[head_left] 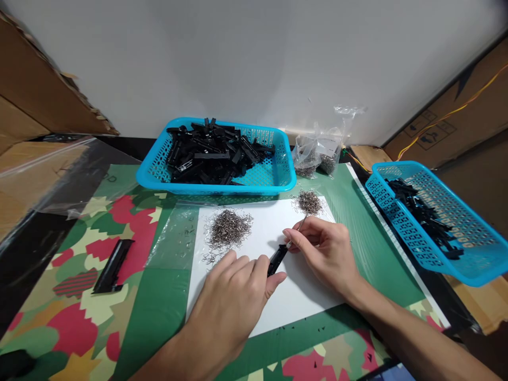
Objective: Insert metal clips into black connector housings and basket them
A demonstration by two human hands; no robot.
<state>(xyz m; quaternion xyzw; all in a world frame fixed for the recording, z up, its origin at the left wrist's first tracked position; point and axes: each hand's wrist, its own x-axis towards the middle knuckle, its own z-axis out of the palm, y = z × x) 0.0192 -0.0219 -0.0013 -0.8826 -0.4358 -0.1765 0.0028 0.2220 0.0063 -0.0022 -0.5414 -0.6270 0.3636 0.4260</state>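
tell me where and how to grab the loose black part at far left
Probably best: pinch the loose black part across its middle, coming straight down, fingertips on its two long sides. It is long and narrow, lies down, and both sides look free; its near end juts rightward, so I'd avoid that end.
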